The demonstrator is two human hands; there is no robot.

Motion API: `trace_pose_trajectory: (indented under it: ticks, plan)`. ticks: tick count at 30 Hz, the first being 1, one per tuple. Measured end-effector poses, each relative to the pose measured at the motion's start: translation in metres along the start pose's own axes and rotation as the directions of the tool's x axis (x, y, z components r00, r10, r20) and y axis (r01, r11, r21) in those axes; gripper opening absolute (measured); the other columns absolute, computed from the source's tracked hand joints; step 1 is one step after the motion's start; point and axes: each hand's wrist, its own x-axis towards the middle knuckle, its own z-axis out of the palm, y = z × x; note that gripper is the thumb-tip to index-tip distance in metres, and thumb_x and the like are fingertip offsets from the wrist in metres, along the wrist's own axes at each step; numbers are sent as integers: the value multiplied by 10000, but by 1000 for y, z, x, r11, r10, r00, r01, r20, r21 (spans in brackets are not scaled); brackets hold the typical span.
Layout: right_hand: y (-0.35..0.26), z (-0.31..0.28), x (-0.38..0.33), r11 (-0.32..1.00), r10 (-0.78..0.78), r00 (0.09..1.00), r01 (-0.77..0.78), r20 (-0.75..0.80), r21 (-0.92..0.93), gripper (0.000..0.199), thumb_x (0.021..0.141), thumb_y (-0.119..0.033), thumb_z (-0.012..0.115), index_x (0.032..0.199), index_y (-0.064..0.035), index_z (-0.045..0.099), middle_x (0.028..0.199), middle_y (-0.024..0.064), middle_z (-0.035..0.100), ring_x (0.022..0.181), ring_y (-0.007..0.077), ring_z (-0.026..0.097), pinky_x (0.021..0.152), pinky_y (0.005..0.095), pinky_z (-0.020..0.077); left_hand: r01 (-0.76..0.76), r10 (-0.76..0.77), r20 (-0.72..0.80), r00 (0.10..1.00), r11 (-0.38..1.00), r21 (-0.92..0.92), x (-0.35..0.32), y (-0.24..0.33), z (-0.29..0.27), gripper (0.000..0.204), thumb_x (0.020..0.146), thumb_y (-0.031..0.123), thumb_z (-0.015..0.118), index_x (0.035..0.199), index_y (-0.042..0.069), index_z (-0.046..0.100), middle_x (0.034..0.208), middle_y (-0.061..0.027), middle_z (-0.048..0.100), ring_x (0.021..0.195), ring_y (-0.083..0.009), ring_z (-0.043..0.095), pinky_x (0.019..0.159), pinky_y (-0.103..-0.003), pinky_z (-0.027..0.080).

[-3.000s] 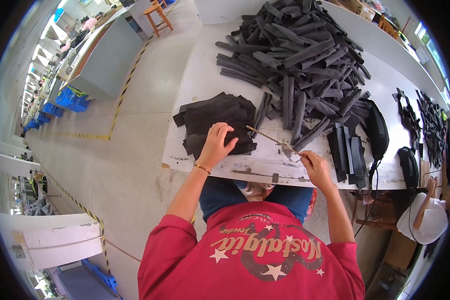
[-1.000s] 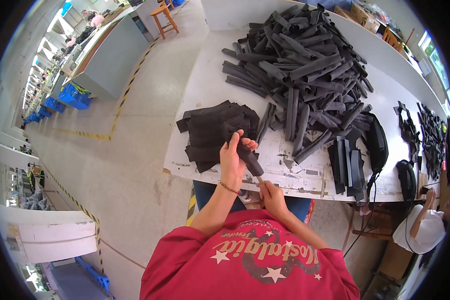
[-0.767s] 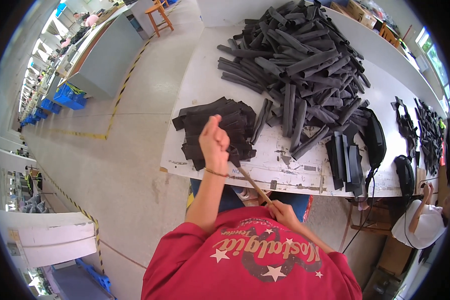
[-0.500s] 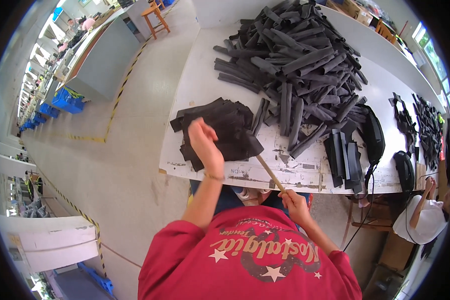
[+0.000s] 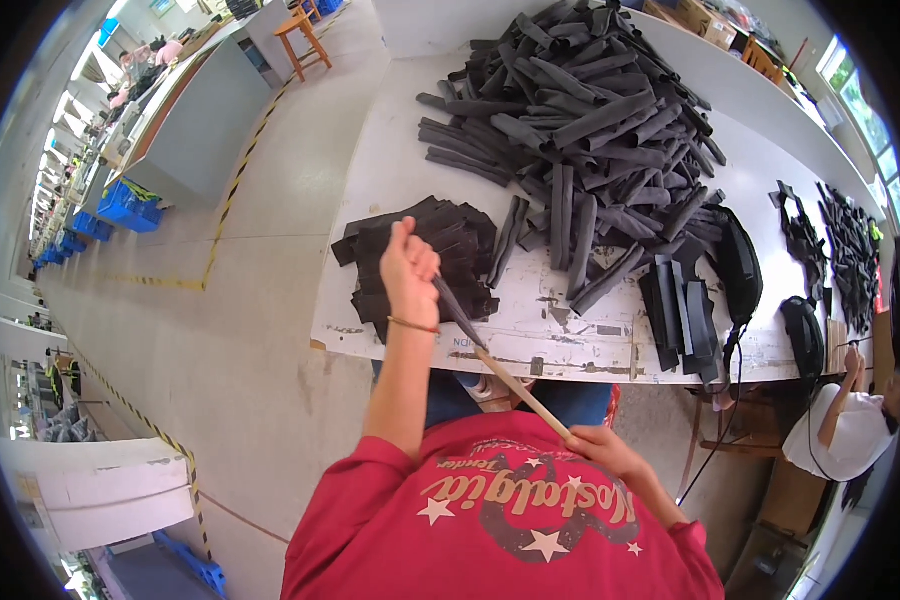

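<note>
White worktable (image 5: 390, 170) in workshop | big heap of black tubes (image 5: 590, 120) | flat strip stack (image 5: 420, 255) | left hand (image 5: 408, 272) fisted on black strip (image 5: 458, 312), right hand (image 5: 602, 455) clamped on wooden stick (image 5: 520, 390) | step: likely working strip along stick; next needs steady pull

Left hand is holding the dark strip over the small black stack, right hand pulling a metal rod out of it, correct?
Not quite: the rod is wooden, not metal. In the head view the left hand holds the dark strip over the small black stack, right hand gripping the rod.
</note>
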Motion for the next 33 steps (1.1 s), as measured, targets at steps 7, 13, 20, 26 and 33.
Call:
trace_pose_trajectory:
  ticks: [7,13,20,26,33]
  plan:
    - [-43,-16,40,963,-174,898,241,-404,121,276,803,-81,696,1051,-22,590,776,-22,519,681,48,453,558,220,378,66,-75,-84,994,993,-98,-3,-37,16,209,970,266,478,859,97,530,536,55,318,400,-57,272,355,-225,216]
    - [-107,10,116,767,-566,704,640,-429,39,140,824,-45,659,932,-16,575,694,-51,453,585,31,350,522,195,299,251,-257,-84,963,965,-76,-32,-67,17,212,947,292,538,873,93,539,585,39,372,416,-66,311,355,-226,231]
    - [-107,-7,101,532,-336,811,583,-479,614,84,882,-98,634,894,-38,577,646,-61,451,518,14,339,457,193,244,-117,133,-73,988,975,191,-24,-24,38,268,955,329,494,954,72,570,655,12,506,498,-69,450,418,-195,325]
    - [-127,-24,120,739,-272,552,644,-788,195,110,891,-117,632,893,-36,557,641,-67,439,504,8,329,439,198,235,151,-617,370,695,628,764,-121,-86,35,206,962,196,503,887,10,548,562,9,459,461,-99,450,496,-260,430]
    - [-128,-89,136,450,-229,405,850,-885,273,85,930,-156,588,895,-93,543,635,-61,454,484,11,331,417,194,231,-260,-718,536,443,469,844,-158,-103,-19,351,992,258,393,743,34,496,536,5,431,492,-122,459,540,-277,416]
